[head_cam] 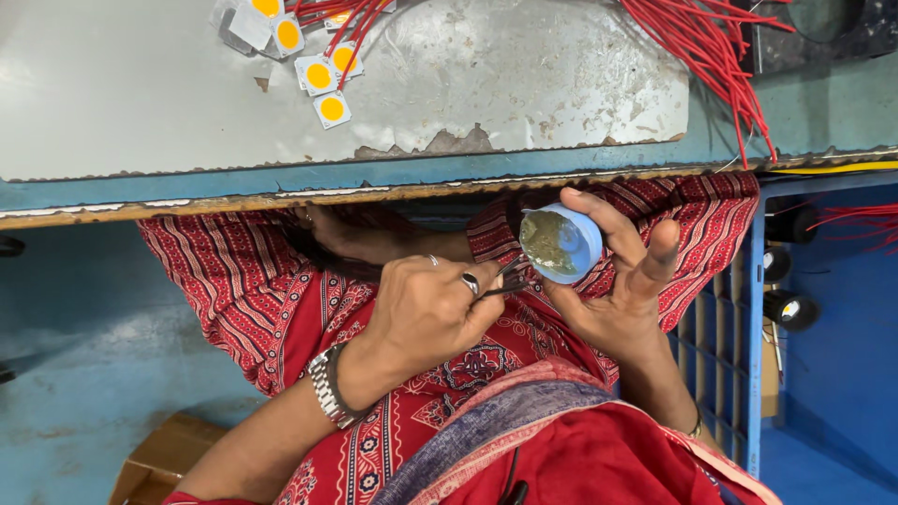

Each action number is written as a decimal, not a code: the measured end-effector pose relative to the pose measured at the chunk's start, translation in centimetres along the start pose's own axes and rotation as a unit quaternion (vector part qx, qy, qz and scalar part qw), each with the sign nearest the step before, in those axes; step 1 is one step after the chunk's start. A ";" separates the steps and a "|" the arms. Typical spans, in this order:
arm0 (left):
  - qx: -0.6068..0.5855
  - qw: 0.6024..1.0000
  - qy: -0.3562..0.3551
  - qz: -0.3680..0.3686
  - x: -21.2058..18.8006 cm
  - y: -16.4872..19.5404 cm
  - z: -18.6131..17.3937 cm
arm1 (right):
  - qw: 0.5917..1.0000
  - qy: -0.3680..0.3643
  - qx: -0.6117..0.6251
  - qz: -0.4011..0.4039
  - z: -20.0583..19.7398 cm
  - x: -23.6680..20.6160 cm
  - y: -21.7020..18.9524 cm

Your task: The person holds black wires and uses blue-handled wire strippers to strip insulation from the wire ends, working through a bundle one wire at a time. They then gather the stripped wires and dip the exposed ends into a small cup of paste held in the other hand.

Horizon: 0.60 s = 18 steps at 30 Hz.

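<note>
Two hands work over my lap: my right hand [622, 281] cups a small blue tub [564, 243] of greenish paste, fingers curled around its rim. My left hand [426, 313] pinches metal tweezers [505, 279], whose tips touch the tub's near edge. Beyond both grips, square yellow-centred chips [318, 75] and red wires [711, 56] lie on the grey table [140, 93].

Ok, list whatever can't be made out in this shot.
Head view only:
- Tweezers: the tips vanish at the blue tub; what they pick is too small to tell.
- Left hand: its grip is hidden behind its own knuckles.
- Right hand: the tub covers its palm.
- Red wires and square chips: cut off by the top edge.
</note>
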<state>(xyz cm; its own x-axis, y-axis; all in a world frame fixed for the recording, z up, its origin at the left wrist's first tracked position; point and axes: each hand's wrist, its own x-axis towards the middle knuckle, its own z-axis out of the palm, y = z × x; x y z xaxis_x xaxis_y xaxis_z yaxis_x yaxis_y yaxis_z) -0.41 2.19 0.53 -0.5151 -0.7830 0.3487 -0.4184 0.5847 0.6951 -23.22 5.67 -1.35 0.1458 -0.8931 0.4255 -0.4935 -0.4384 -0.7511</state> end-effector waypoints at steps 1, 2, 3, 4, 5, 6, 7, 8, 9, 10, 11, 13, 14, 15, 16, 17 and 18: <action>0.036 0.999 -0.003 0.020 -0.1 -0.1 0.1 | 1.000 -0.003 0.000 0.001 0.0 0.1 -0.1; 0.071 0.997 -0.007 0.039 -0.2 -0.2 0.1 | 1.000 -0.006 0.000 0.002 -0.1 0.1 -0.1; 0.106 0.993 -0.011 0.059 -0.3 -0.2 0.2 | 1.000 -0.007 -0.004 0.004 -0.1 0.2 -0.2; 0.117 0.991 -0.017 0.064 -0.4 -0.2 0.3 | 1.000 -0.008 -0.007 0.007 -0.2 0.2 -0.3; 0.128 0.989 -0.022 0.069 -0.4 -0.2 0.5 | 1.000 -0.009 -0.011 0.010 -0.2 0.3 -0.4; 0.139 0.987 -0.028 0.073 -0.5 -0.2 0.6 | 1.000 -0.010 -0.015 0.014 -0.3 0.4 -0.5; 0.145 0.986 -0.029 0.074 -0.5 -0.2 0.7 | 1.000 -0.012 -0.018 0.018 -0.3 0.4 -0.6; 0.151 0.985 -0.030 0.075 -0.6 -0.1 0.9 | 0.999 -0.014 -0.021 0.022 -0.4 0.5 -0.6; 0.157 0.984 -0.031 0.075 -0.6 -0.2 0.9 | 0.999 -0.015 -0.028 0.023 -0.4 0.5 -0.7; 0.158 0.984 -0.031 0.075 -0.7 -0.2 1.0 | 0.999 -0.015 -0.036 0.024 -0.5 0.5 -0.8; 0.160 0.984 -0.032 0.076 -0.7 -0.2 1.1 | 0.999 -0.016 -0.044 0.025 -0.5 0.6 -0.8; 0.161 0.983 -0.032 0.076 -0.8 -0.2 1.1 | 0.998 -0.006 -0.053 0.022 -0.5 0.6 -0.8; 0.162 0.983 -0.032 0.076 -0.8 -0.3 1.2 | 0.998 -0.001 -0.057 0.020 -0.5 0.6 -0.8; 0.163 0.983 -0.032 0.076 -0.8 -0.3 1.2 | 0.998 0.002 -0.054 0.024 -0.5 0.6 -0.8; 0.161 0.984 -0.031 0.076 -0.9 -0.3 1.2 | 0.998 0.005 -0.052 0.029 -0.5 0.6 -0.8; 0.158 0.984 -0.031 0.077 -0.9 -0.3 1.2 | 0.998 0.007 -0.049 0.032 -0.5 0.5 -0.7; 0.156 0.984 -0.030 0.077 -0.9 -0.3 1.2 | 0.998 0.008 -0.046 0.032 -0.5 0.5 -0.6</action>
<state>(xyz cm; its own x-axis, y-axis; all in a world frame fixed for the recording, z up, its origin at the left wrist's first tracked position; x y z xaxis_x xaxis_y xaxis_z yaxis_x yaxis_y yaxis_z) -0.72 2.93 -0.74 -0.6304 -0.6712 0.3901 -0.5365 0.7398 0.4060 -23.28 5.56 -0.39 0.0972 -0.9170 0.3870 -0.5778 -0.3686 -0.7282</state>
